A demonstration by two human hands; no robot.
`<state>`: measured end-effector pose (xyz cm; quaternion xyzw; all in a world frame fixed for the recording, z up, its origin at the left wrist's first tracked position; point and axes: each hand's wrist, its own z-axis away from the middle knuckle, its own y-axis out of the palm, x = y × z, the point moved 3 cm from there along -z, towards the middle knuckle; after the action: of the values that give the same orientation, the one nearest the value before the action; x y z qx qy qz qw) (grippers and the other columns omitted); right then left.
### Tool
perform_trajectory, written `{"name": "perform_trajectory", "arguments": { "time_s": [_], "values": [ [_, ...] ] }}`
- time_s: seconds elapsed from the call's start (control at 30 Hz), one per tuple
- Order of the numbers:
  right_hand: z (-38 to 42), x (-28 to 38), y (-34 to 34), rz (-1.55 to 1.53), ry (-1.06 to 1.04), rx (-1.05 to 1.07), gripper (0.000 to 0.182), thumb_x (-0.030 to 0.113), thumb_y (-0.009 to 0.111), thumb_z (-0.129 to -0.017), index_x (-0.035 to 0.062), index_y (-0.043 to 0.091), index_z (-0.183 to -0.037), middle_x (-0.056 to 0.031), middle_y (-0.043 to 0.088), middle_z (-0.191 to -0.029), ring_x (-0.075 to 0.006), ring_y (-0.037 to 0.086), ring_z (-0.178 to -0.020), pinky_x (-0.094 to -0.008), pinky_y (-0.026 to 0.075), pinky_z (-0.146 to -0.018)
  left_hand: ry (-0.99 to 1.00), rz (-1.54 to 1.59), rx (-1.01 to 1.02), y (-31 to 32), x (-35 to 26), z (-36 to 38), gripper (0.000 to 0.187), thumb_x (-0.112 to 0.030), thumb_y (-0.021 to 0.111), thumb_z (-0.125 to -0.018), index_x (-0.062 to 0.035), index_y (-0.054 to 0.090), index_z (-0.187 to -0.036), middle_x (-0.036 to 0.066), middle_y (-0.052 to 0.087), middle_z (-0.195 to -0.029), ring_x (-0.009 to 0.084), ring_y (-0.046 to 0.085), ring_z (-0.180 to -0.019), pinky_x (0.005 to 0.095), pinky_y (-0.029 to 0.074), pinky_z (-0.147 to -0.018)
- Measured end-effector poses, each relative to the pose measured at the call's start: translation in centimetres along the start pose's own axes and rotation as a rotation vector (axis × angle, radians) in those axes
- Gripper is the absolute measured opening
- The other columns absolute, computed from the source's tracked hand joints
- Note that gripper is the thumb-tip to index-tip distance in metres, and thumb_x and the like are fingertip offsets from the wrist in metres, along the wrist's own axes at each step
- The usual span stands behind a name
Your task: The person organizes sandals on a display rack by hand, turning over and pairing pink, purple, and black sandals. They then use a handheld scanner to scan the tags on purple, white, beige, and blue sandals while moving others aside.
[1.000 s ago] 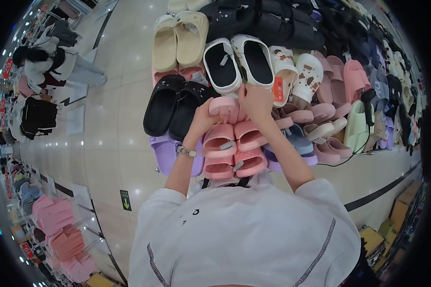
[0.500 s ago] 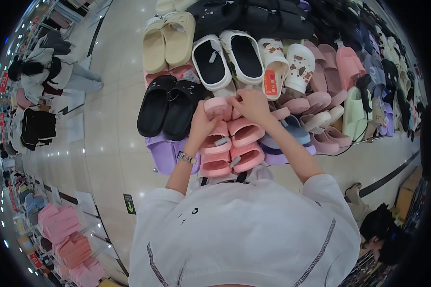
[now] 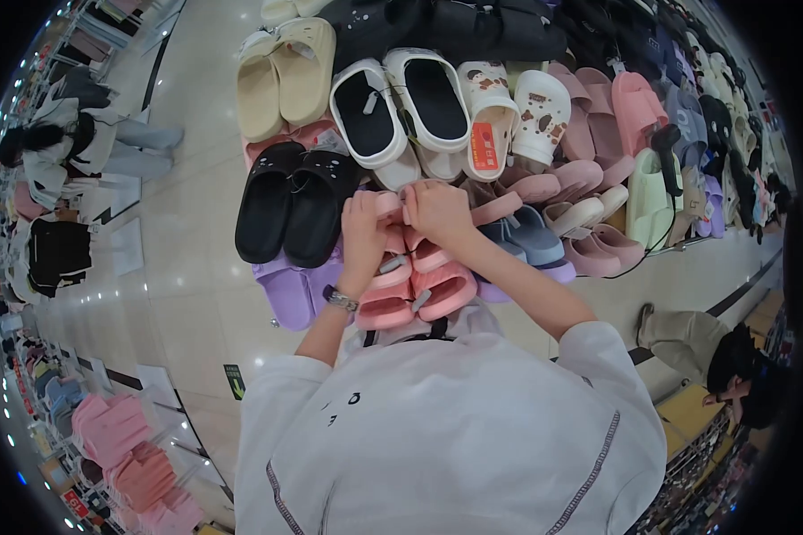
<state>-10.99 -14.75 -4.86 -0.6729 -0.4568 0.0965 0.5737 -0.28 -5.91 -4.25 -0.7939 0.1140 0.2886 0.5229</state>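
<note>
My left hand is closed around the left slipper of a pink pair, fingers over its end. Beside it, my right hand is closed on the right slipper of that pair, its fingers hiding most of it. Directly below, more pink slippers with grey tags lie stacked toward my body. Black slippers lie left of my left hand, above purple ones. White clogs with black insoles sit just beyond both hands. Blue-grey clogs lie right of my right forearm.
Cream slippers and patterned white clogs fill the far side of the display. A cord hangs by a dark handheld device at right. One person stands at far left, another at lower right.
My hands have shifted slightly toward my body with the pink slippers, and my left fingers now fold over the left one. The view has moved a little; the person at lower right has changed posture.
</note>
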Motion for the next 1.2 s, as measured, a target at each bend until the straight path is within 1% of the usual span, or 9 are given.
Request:
{"name": "perform_trajectory", "arguments": {
  "time_s": [0.3, 0.6, 0.63, 0.67, 0.73, 0.77, 0.93, 1.0, 1.2],
  "values": [
    [-2.8, -0.9, 1.0, -0.013, -0.024, 0.098, 0.034, 0.025, 0.047, -0.082, 0.004, 0.059, -0.058, -0.0169, 0.059, -0.057, -0.0317, 0.06, -0.052, -0.0411, 0.048, -0.049, -0.015, 0.039, 0.081, 1.4, 3.0, -1.1, 0.036, -0.001, 0.064, -0.059, -0.0001, 0.043, -0.089, 0.017, 0.046, -0.085, 0.0375, 0.047, -0.083, 0.0436, 0.039, -0.07],
    [-1.1, -1.8, -0.3, -0.285, 0.027, 0.116, 0.029, 0.026, 0.048, -0.081, 0.0027, 0.063, -0.071, -0.0158, 0.059, -0.064, -0.0351, 0.058, -0.063, -0.0441, 0.046, -0.062, -0.024, 0.033, 0.131, 0.9, 2.4, -1.4, 0.044, -0.007, 0.069, -0.056, -0.0022, 0.044, -0.091, 0.016, 0.048, -0.088, 0.0383, 0.047, -0.087, 0.0442, 0.04, -0.072],
    [-0.3, -2.2, -0.4, -0.385, -0.002, 0.151, 0.022, 0.02, 0.049, -0.082, 0.001, 0.059, -0.086, -0.0173, 0.058, -0.079, -0.0341, 0.057, -0.078, -0.0415, 0.045, -0.07, -0.022, 0.045, 0.125, 0.8, 2.4, -1.3, 0.044, -0.007, 0.069, -0.056, -0.0022, 0.044, -0.091, 0.016, 0.048, -0.088, 0.0383, 0.047, -0.087, 0.0442, 0.04, -0.072],
    [0.4, -2.5, -0.9, -0.375, -0.004, 0.158, 0.022, 0.02, 0.049, -0.082, 0.001, 0.059, -0.086, -0.0173, 0.058, -0.079, -0.0341, 0.057, -0.078, -0.0415, 0.045, -0.07, -0.021, 0.021, 0.132, 0.8, 2.6, -1.0, 0.047, -0.009, 0.069, -0.057, -0.0024, 0.045, -0.096, 0.016, 0.048, -0.092, 0.0377, 0.047, -0.09, 0.0434, 0.04, -0.076],
    [1.8, -2.5, -3.2, -0.473, -0.071, -0.136, 0.02, 0.014, 0.051, -0.082, 0.0009, 0.053, -0.097, -0.0182, 0.053, -0.097, -0.0336, 0.052, -0.092, -0.0391, 0.042, -0.079, -0.038, 0.003, 0.132, 0.8, 2.6, -0.4, 0.05, -0.01, 0.07, -0.057, -0.0025, 0.046, -0.1, 0.016, 0.047, -0.097, 0.0371, 0.046, -0.093, 0.0427, 0.04, -0.079],
    [2.9, -2.8, -4.6, -0.434, -0.018, -0.126, 0.023, 0.01, 0.054, -0.081, 0.0007, 0.049, -0.102, -0.0174, 0.048, -0.107, -0.0328, 0.048, -0.098, -0.0378, 0.039, -0.083, 0.021, 0.039, 0.09, 0.6, 2.5, -0.3, 0.054, -0.011, 0.07, -0.059, -0.0026, 0.045, -0.106, 0.016, 0.046, -0.103, 0.0368, 0.044, -0.097, 0.042, 0.039, -0.083],
    [9.7, -1.9, -9.6, -0.611, 0.144, 0.039, 0.031, 0.017, 0.065, -0.073, 0.0026, 0.053, -0.098, -0.013, 0.054, -0.094, -0.03, 0.051, -0.091, -0.0363, 0.041, -0.078, 0.156, 0.112, -0.056, -1.6, -0.9, 1.1, 0.059, -0.017, 0.07, -0.064, -0.0027, 0.043, -0.115, 0.017, 0.042, -0.114, 0.0349, 0.04, -0.109, 0.0421, 0.035, -0.093],
    [11.6, 0.2, -10.1, -0.396, -0.129, 0.284, 0.04, 0.022, 0.07, -0.066, 0.0047, 0.054, -0.099, -0.0115, 0.054, -0.094, -0.0292, 0.052, -0.09, -0.037, 0.041, -0.08, 0.155, 0.138, -0.027, -2.3, -2.0, 1.7, 0.055, -0.019, 0.07, -0.066, -0.004, 0.046, -0.114, 0.017, 0.042, -0.115, 0.0338, 0.039, -0.112, 0.042, 0.034, -0.093],
    [14.7, 1.6, -5.3, -0.18, -0.254, 0.225, 0.046, 0.026, 0.073, -0.056, 0.0077, 0.054, -0.093, -0.0086, 0.054, -0.087, -0.028, 0.052, -0.087, -0.0386, 0.04, -0.083, 0.216, 0.156, 0.324, -3.4, -4.3, 5.3, 0.041, -0.019, 0.071, -0.062, -0.007, 0.056, -0.098, 0.009, 0.048, -0.109, 0.0287, 0.046, -0.105, 0.0392, 0.037, -0.088]
  ]
}}
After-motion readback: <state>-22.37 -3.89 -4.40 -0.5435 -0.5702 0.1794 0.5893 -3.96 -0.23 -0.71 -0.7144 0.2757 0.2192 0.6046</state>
